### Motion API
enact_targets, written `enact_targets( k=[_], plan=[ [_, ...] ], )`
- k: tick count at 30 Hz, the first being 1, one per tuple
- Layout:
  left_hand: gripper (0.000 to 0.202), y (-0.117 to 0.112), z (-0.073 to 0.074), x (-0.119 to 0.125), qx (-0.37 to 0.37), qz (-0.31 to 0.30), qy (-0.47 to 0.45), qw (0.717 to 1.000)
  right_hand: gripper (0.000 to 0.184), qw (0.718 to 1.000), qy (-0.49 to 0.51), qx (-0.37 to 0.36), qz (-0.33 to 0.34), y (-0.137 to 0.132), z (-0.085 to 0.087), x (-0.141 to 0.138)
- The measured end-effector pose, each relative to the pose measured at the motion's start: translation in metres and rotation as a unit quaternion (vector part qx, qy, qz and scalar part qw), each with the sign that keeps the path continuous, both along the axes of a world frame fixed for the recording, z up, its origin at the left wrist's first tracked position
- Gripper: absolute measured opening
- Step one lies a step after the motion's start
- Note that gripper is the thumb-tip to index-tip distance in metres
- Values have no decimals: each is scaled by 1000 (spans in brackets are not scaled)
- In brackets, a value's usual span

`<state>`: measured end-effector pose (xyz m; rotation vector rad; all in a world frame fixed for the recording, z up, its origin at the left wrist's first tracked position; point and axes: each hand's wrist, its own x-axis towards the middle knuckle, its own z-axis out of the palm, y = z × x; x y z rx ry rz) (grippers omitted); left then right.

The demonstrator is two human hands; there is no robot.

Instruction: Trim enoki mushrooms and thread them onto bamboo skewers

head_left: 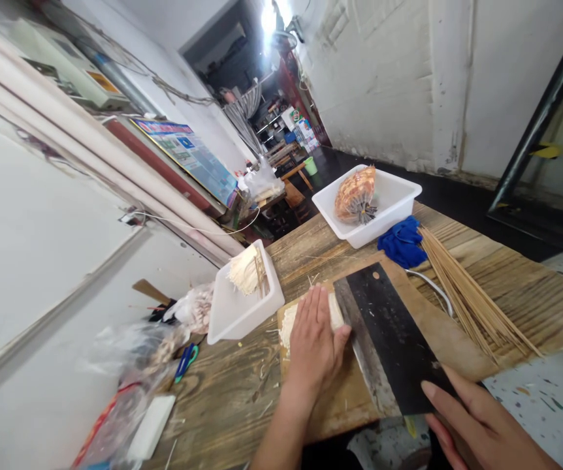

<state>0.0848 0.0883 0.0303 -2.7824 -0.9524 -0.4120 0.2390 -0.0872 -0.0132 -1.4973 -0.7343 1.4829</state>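
Observation:
My left hand (313,339) lies flat, fingers stretched out, on a pale, off-white piece of food (335,313) whose kind I cannot make out. Much of that food is hidden under the palm. Both rest on a wooden cutting board (330,408). In my right hand (477,418) is a broad cleaver (384,333) with a dark blade and a lighter edge strip. Its fingers close around the handle end, which they mostly hide. The blade lies tilted nearly flat over the board, its edge close beside the food and my left thumb.
A white tub (247,320) with pale food and thin sticks stands to the left. Another tub (389,219) at the back holds bagged skewers (357,196). A blue cloth (403,241) and several wooden skewers (462,294) lie right. Scissors (186,362) and plastic bags (134,365) line the left.

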Motion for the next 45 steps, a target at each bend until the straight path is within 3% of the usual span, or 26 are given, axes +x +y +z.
enact_targets(
  k=[5, 15, 18, 22, 25, 29, 31, 33, 36, 38, 41, 45],
  plan=[
    [64, 1, 0, -1, -6, -5, 1, 1000, 40, 1000, 17, 21, -15, 0, 3, 1],
    [65, -3, 1, 0, -21, 0, 1, 1000, 40, 999, -41, 26, -7, 2, 6, 2],
    [69, -1, 8, -3, -51, 0, 8, 999, 39, 998, -45, 29, -11, 3, 9, 3],
    [95, 14, 29, -12, -136, -24, 58, 989, 40, 1000, -27, 12, -10, 2, 11, 2],
    [115, 30, 37, -14, -159, -20, 96, 982, 40, 1000, -16, 11, -8, 1, 11, 2],
    [113, 43, 33, -8, -166, -23, 92, 981, 41, 999, -44, 21, -15, -3, 10, 6],
    [107, 42, 29, -4, -159, -20, 78, 984, 39, 994, -104, 33, -3, -4, 12, 11],
    [104, 34, 29, 1, -140, 11, 74, 987, 34, 972, -223, 68, 11, -6, 19, 18],
    [96, 17, 35, 12, -112, 116, 89, 983, 27, 896, -417, 150, 14, -5, 38, 26],
    [87, 8, 42, 18, -111, 166, 100, 975, 28, 859, -481, 171, 29, -2, 52, 29],
    [76, 6, 48, 24, -121, 169, 108, 972, 24, 844, -506, 167, 61, 4, 69, 32],
    [78, 15, 43, 26, -105, 128, 79, 983, 16, 823, -531, 184, 78, 9, 75, 35]
  ],
)
